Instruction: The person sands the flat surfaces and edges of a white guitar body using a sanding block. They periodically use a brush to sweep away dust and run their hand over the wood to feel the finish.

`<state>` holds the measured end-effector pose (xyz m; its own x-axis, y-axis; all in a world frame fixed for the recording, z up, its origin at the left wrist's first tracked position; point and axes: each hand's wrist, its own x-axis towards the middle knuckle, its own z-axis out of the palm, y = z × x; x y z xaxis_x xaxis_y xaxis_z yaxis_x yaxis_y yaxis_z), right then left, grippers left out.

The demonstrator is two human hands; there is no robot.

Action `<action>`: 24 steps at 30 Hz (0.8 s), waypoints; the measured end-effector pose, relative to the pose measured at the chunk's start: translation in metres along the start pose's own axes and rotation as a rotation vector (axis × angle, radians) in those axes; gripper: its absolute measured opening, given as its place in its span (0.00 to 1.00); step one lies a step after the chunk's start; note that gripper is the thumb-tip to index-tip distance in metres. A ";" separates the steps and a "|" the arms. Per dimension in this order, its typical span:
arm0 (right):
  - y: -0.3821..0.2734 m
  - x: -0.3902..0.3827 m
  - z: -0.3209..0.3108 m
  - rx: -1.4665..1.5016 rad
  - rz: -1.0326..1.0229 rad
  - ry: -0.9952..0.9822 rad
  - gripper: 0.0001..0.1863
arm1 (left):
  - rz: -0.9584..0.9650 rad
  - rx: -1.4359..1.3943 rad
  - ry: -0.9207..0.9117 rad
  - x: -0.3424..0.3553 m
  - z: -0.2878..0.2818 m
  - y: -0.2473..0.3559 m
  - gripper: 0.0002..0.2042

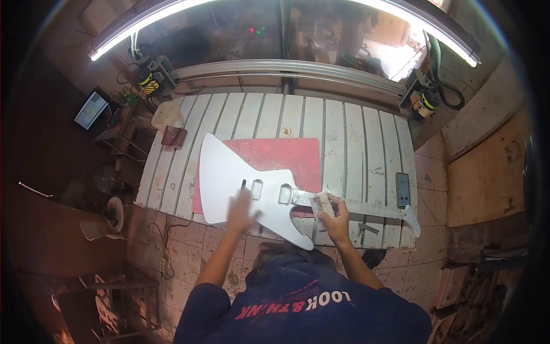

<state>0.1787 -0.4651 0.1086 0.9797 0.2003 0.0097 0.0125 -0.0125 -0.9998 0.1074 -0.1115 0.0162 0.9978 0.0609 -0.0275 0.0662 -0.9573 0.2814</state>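
Observation:
A white, angular electric guitar [229, 172] lies across the slatted table, its body to the left and its taped neck reaching right to a pointed headstock. My left hand [240, 212] is over the lower part of the body, fingers stretched out and slightly blurred, with nothing held. Whether its palm touches the surface I cannot tell. Near the neck joint, my right hand [338, 218] is closed on a pale brush [324, 205] with a ridged row of bristles. Under the guitar is a red mat [298, 155].
The white slatted table [338, 126] carries a phone [403, 189] and a small metal piece [368, 228] at the right. A pale container [168, 116] and a dark red roll [173, 137] sit at the far left. A metal rail [286, 69] runs behind; a monitor [91, 110] stands left.

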 end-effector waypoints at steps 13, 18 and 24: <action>-0.005 -0.012 -0.024 0.199 -0.041 0.045 0.31 | -0.180 0.077 0.169 -0.008 0.037 0.090 0.47; -0.012 -0.015 -0.014 0.131 -0.032 0.002 0.31 | 0.239 -0.066 -0.088 -0.056 0.046 0.160 0.47; -0.020 -0.013 -0.012 0.162 -0.058 -0.020 0.30 | -0.354 0.113 0.149 -0.026 0.000 -0.014 0.42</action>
<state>0.1684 -0.4793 0.1282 0.9740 0.2156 0.0690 0.0350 0.1576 -0.9869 0.0810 -0.0999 0.0127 0.9042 0.4254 0.0383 0.4134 -0.8942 0.1716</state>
